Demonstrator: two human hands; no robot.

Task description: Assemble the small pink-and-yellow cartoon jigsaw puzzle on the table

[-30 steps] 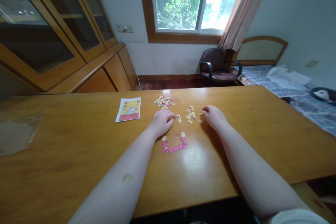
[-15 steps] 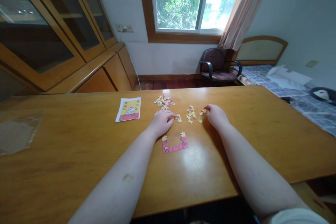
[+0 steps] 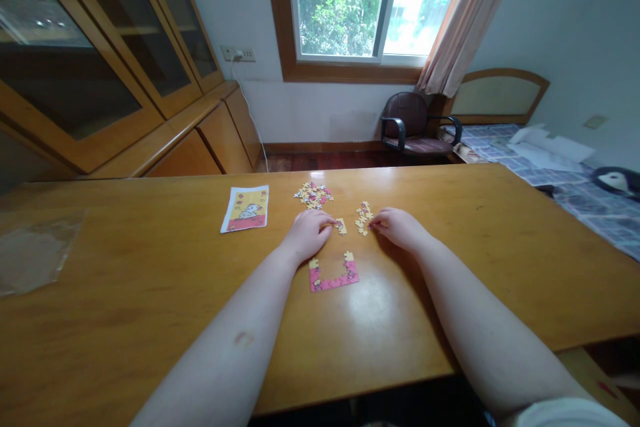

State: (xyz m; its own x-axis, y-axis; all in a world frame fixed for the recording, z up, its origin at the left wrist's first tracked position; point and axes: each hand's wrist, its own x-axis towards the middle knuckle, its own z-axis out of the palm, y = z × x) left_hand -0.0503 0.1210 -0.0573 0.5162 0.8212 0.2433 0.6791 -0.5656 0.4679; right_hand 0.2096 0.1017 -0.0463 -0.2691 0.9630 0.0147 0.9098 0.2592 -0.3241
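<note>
My left hand [image 3: 312,233] rests on the table with its fingers curled together, their tips at a small joined group of yellow jigsaw pieces [image 3: 342,227]. Thumb and fingers of my right hand [image 3: 397,227] are pinched at a jigsaw piece [image 3: 371,225], mostly covered by the fingertips. Beside it lie loose yellow edge pieces [image 3: 362,221]. Nearer to me is a joined U-shaped puzzle border [image 3: 333,283], pink along the bottom with yellow upper ends. Beyond my left hand sits a heap of mixed puzzle pieces [image 3: 313,195].
A picture sheet [image 3: 246,209] with a white animal on yellow and pink lies left of the heap. Clear plastic wrapping [image 3: 37,253] is at the table's [image 3: 165,267] left end. Past the far edge stand an office chair [image 3: 413,123] and a bed [image 3: 575,193].
My right hand has moved left, from the pieces at the right to the loose yellow group. My left hand has stayed in place beside the joined pieces.
</note>
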